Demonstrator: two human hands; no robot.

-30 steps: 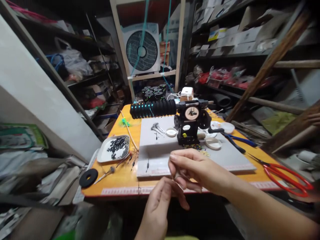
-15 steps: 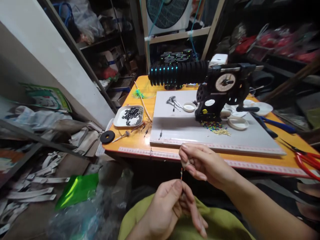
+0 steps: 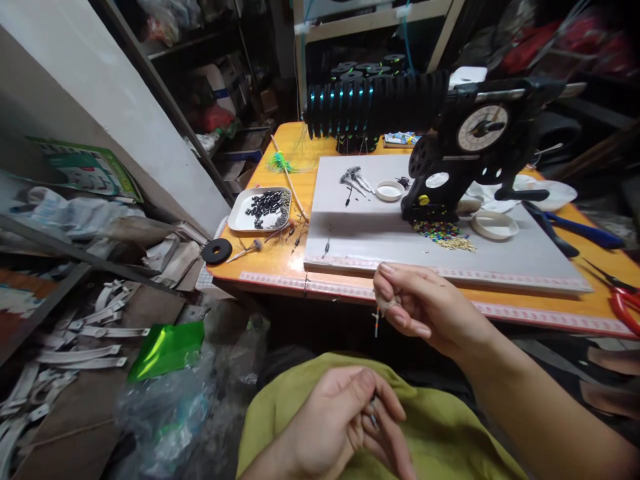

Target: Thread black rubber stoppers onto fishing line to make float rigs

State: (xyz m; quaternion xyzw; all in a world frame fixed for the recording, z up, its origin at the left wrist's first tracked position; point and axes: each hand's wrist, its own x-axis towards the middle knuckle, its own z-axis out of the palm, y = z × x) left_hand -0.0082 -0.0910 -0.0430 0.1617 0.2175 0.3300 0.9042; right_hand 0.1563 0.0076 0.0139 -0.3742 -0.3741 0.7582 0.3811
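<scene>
My right hand (image 3: 425, 303) is closed in a pinch just in front of the table's front edge. From its fingertips hangs a thin small stick (image 3: 377, 325) with an orange band and a pale lower end; its upper part is hidden by the fingers. Below and to the left, over my lap, my left hand (image 3: 340, 413) has its thumb against the curled index finger. Small dark, shiny pieces (image 3: 373, 412) show between its fingers, partly covered. The two hands are apart.
On the orange table (image 3: 260, 260) lies a grey board (image 3: 370, 233) carrying a black machine (image 3: 450, 153), loose sequins (image 3: 455, 241) and shallow dishes. To the left are a white tray (image 3: 237, 220) of black pieces and a black ring (image 3: 217, 251). Red-handled scissors (image 3: 623, 310) lie right.
My hands have drawn apart: the small orange-banded stick has left my left fingers and hangs from my right hand. The view has tilted downward.
</scene>
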